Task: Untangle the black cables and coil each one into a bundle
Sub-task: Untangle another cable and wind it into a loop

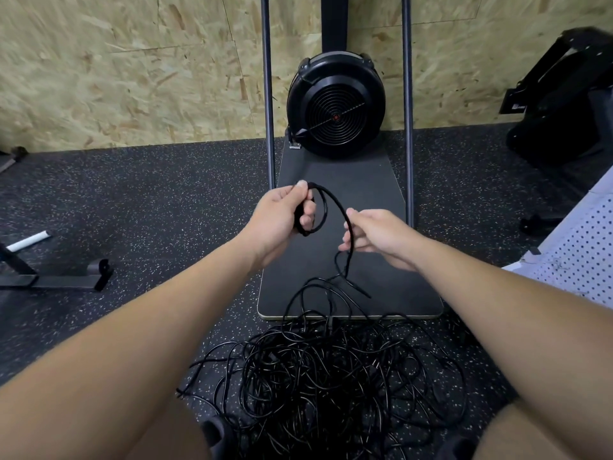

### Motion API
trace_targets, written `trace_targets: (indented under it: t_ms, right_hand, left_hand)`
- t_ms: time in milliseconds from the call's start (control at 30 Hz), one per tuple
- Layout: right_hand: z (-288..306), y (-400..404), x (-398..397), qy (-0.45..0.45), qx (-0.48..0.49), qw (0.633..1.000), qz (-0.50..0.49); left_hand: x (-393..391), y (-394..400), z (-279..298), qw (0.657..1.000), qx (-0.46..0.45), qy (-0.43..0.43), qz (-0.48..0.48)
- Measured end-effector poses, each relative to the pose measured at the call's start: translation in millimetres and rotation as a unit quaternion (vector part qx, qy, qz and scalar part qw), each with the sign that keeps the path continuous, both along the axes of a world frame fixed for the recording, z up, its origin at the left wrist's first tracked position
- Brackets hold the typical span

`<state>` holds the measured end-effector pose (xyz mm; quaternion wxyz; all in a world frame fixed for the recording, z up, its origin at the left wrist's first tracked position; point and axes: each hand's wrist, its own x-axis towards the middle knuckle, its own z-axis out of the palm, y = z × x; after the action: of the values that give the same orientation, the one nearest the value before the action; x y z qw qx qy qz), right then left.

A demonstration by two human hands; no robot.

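Head camera looks down on a speckled rubber floor where a big tangle of black cables lies between the person's knees, its far edge spilling onto the dark board of a fan machine that stands against a chipboard wall. Judging by that heap, the job has barely begun: no finished bundle is anywhere in sight, and nearly all the untangling and coiling is left. One cable has been drawn up out of the pile and runs roughly upright from the floor to the hands, then arches leftward. Left hand has its fingers curled round the first small loop, which stands on edge with its long axis up and down, thumb pressed on top. Right hand pinches the same cable just beside it, feeding the slack.
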<state>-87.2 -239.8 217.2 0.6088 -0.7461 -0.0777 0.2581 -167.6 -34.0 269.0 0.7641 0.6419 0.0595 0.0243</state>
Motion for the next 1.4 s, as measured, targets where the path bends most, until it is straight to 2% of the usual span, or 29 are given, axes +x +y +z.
trace_targets:
  t_ms: [133, 267, 333, 400, 500, 633, 733, 833, 900, 967, 1067, 1133, 1200, 1267, 1400]
  right_hand:
    - [-5, 0, -7, 0.023, 0.007, 0.999, 0.024]
    - [-16, 1, -7, 0.045, 0.024, 0.998, -0.043]
    - [-20, 4, -5, 0.034, 0.033, 0.995, -0.086]
    - [-24, 9, -3, 0.001, 0.001, 0.995, -0.102]
    - [-21, 18, -11, -0.092, -0.131, 0.987, -0.008]
    - [-1, 32, -25, -0.215, -0.266, 0.925, 0.164]
    - [18, 30, -29, -0.295, -0.289, 0.876, 0.249]
    - [39, 19, -32, -0.361, -0.252, 0.846, 0.3]
    - [50, 11, -31, -0.39, -0.22, 0.854, 0.264]
    - [59, 2, -28, -0.397, -0.189, 0.879, 0.187]
    - [63, -6, -23, -0.421, -0.209, 0.879, 0.077]
    - [64, -10, -18, -0.411, -0.201, 0.886, 0.074]
    - [65, -15, -13, -0.377, -0.178, 0.9, 0.125]
    - [65, -24, -6, -0.364, -0.198, 0.895, 0.167]
    - [50, -43, 10, -0.377, -0.257, 0.884, 0.102]
  left_hand:
    - [6, 10, -2, 0.995, -0.057, 0.01, 0.077]
    - [3, 8, -3, 0.993, -0.061, 0.021, 0.099]
    - [1, 6, -3, 0.994, -0.053, 0.022, 0.098]
    - [-1, 4, -1, 0.996, -0.039, 0.019, 0.081]
    - [-2, 0, 0, 0.999, -0.026, 0.002, 0.042]
    - [-2, 0, -3, 0.999, 0.027, -0.004, 0.038]
    - [-2, 3, -7, 0.997, 0.068, -0.015, 0.024]
    - [-3, 5, -7, 0.994, 0.109, -0.015, -0.005]
    - [-6, 4, -4, 0.99, 0.139, -0.002, -0.022]
    - [-8, -1, -2, 0.979, 0.197, 0.005, -0.044]
    - [-8, -7, 0, 0.968, 0.229, 0.009, -0.106]
    - [-9, -9, 0, 0.957, 0.248, 0.009, -0.148]
    - [-10, -9, -3, 0.957, 0.235, 0.014, -0.17]
    - [-11, -6, -7, 0.961, 0.216, 0.009, -0.171]
    - [-14, -1, -5, 0.966, 0.201, -0.013, -0.16]
